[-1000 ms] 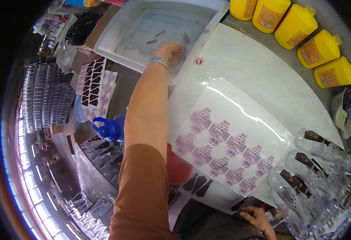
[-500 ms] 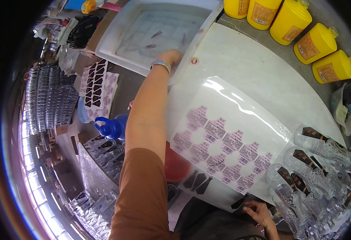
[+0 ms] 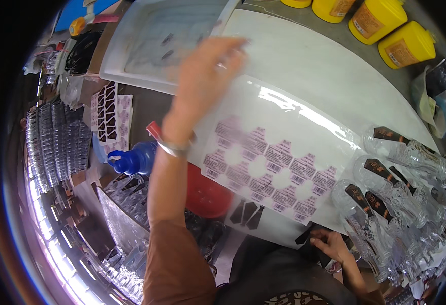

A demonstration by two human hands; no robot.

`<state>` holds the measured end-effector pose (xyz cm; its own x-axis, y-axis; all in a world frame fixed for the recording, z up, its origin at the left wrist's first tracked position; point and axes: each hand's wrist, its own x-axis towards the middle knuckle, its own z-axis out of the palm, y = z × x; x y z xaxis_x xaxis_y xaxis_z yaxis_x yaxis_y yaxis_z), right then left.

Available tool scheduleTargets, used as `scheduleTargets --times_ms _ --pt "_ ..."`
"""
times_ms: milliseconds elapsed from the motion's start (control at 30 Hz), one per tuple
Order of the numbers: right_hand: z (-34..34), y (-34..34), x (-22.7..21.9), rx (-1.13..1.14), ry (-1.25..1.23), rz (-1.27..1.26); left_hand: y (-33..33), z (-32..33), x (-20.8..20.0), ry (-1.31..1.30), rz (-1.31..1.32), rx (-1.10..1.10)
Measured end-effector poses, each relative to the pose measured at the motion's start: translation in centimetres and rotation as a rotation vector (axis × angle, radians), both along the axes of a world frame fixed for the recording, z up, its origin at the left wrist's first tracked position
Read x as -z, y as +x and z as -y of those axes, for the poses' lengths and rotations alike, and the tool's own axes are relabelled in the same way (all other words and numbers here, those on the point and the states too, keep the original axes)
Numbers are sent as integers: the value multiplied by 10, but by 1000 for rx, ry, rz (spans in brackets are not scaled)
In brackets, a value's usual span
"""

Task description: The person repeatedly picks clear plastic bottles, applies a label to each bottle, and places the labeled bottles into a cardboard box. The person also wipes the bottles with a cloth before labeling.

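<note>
My left hand, smeared by motion, is raised over the near right corner of a white tub and the bare upper part of a label sheet. Whether it holds anything I cannot tell. The translucent sheet carries rows of pinkish printed labels with barcodes. Water stands in the tub, with small dark pieces in it. At the sheet's near edge, my right hand has its fingers curled against a dark tie-shaped label. Two similar dark labels lie to its left.
Clear bottles with dark labels crowd the right side. Yellow jugs stand at the far right. Left of the work surface are a red basin, a blue bottle, dark label sheets and stacked clear bottles.
My left hand has come up out of the tub and back toward me, now above the sheet's edge. The view has shifted somewhat; my right hand stays by the dark label.
</note>
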<state>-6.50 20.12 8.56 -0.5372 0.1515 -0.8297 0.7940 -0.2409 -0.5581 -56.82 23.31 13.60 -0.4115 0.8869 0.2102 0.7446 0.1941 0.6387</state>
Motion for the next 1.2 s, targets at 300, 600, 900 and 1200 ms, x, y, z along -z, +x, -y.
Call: scheduleTargets --times_ms 300,600,900,1200 --pt "1 1 -3 -110 126 43 65 30 -30 -120 91 257" --pt "12 8 14 -189 173 11 -181 0 73 173 836 -833" --pt "22 14 47 -97 -13 167 -211 -77 190 -229 545 -819" --pt "23 17 68 -370 212 53 -239 -52 165 -491 315 -581"
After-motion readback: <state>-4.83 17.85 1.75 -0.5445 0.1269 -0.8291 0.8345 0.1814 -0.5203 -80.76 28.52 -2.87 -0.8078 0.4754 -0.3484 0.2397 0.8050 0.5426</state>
